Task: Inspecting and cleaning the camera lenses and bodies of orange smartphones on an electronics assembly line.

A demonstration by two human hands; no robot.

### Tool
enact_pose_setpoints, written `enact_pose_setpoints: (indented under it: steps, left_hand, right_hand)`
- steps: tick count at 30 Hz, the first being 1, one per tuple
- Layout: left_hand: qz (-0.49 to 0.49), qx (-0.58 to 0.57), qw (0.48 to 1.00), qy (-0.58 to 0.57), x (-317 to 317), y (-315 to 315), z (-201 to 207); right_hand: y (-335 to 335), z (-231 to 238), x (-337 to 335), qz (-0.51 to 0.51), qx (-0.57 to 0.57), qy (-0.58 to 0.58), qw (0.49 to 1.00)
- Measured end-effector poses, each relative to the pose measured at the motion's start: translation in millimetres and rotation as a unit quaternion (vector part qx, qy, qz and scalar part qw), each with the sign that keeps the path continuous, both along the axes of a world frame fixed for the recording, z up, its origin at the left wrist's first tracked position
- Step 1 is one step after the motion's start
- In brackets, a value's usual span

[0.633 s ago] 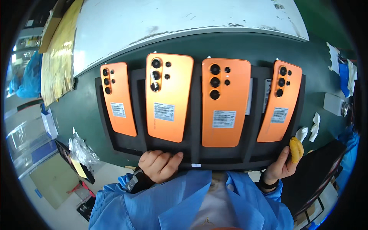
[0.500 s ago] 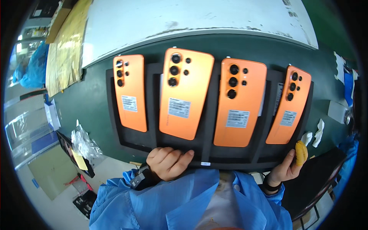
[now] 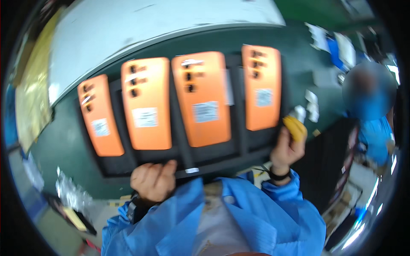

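A black tray [image 3: 213, 162] with divided slots lies in front of me, each slot bearing an orange smartphone, back up. They are the left phone [image 3: 99, 117], a second phone [image 3: 147, 100], a third phone [image 3: 204, 91] and the right phone [image 3: 264, 77]. Each has dark camera lenses and a whitish printed label. My left hand [image 3: 153, 181] has its fingers curled on the tray's near rim, thumb to the right. My right hand [image 3: 287, 149] is at the near right corner, thumb close against bent fingers in yellow finger covers [image 3: 295, 128]. Whatever they pinch is hidden.
Crumpled white tissues [image 3: 313, 106] lie right of the tray on the green tabletop [image 3: 55, 132]. A white board [image 3: 162, 19] spans the far side. Clear plastic wrap [image 3: 70, 190] is at the left. Another person in blue [image 3: 376, 138] is at the right.
My view has turned, so the tray, phones and both hands appear shifted left and tilted. Another person has come into view at the right. Both hands stay by the tray.
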State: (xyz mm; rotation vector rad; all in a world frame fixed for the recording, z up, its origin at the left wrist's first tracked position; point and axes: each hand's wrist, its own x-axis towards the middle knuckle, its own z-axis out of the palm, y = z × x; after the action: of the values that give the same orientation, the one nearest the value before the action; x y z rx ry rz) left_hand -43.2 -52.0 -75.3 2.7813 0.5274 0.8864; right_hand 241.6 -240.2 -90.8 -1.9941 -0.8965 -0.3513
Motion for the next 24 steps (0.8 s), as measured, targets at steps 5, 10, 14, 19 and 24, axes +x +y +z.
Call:
enact_pose_setpoints:
  steps: [5, 10, 14, 19, 24]
  left_hand:
    - [0.003, 0.000, 1.000, 0.023, -4.5, -0.9, 0.2]
    - [0.011, -0.026, 1.000, 0.010, 7.9, -4.5, 0.1]
    - [0.044, -0.013, 0.999, 0.013, 9.3, -11.3, 0.6]
    - [0.050, -0.011, 0.999, 0.009, 6.8, -11.0, 0.8]
    - [0.049, 0.005, 0.999, 0.002, 9.0, -7.7, 1.4]
  right_hand:
    - [11.8, 8.0, -1.3, 0.006, 0.031, -0.013, 0.999]
    - [3.9, 3.8, 3.7, -0.011, 0.057, -0.020, 0.998]
    - [-0.5, 4.4, 3.2, -0.003, 0.071, -0.014, 0.997]
    - [-33.1, 9.8, 14.2, -0.097, 0.116, 0.001, 0.989]
    - [-54.9, 25.8, 28.9, -0.139, -0.014, 0.037, 0.990]
